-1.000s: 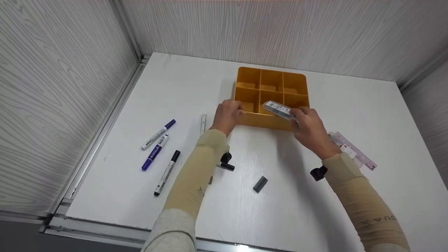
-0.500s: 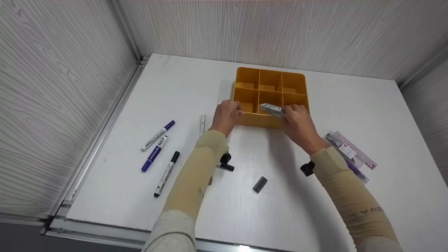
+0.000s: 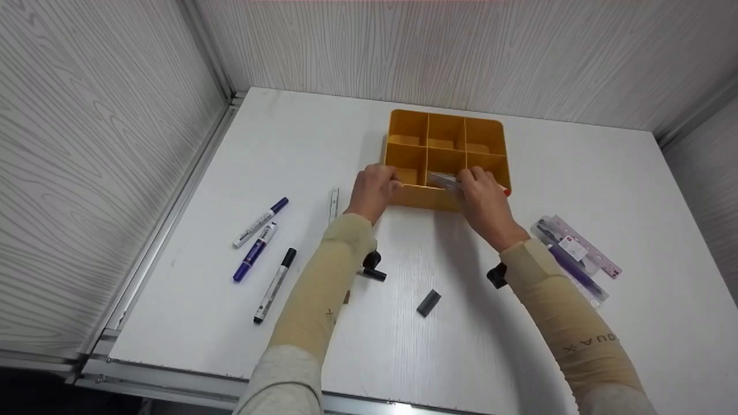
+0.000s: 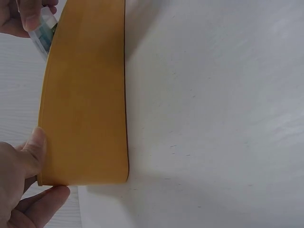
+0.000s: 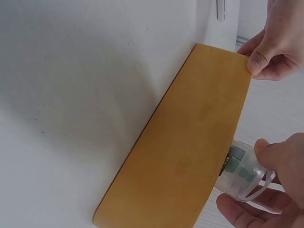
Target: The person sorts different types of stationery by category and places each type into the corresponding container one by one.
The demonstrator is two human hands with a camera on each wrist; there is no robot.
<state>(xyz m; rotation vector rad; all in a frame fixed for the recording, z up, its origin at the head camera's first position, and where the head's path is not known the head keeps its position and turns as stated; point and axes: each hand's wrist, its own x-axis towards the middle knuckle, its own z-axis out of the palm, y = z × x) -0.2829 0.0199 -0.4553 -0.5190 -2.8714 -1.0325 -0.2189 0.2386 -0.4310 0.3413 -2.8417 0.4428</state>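
Observation:
A yellow box (image 3: 424, 197) with several compartments stands toward the back of the table. My left hand (image 3: 372, 191) grips its front left corner, thumb at the rim in the left wrist view. Between the thumb and fingers of my right hand (image 3: 489, 206) is a clear plastic case (image 5: 241, 172) with greenish pieces inside. The case tilts down over the front rim into the front middle compartment, its lower part hidden behind the box wall in the right wrist view. A small red tip (image 3: 507, 191) shows at the box's front right corner, partly behind my right hand.
Left on the white table (image 3: 311, 138) lie a purple-capped marker (image 3: 259, 223), a purple marker (image 3: 255, 253) and a black-capped marker (image 3: 275, 285). Another black cap (image 3: 375, 274) shows beside my left sleeve. A dark grey block (image 3: 428, 303) lies in front; purple stationery (image 3: 576, 268) lies right.
My right hand has moved left and lowered the clear case into the front middle compartment, uncovering more stationery on the right. My left hand stays at the box corner.

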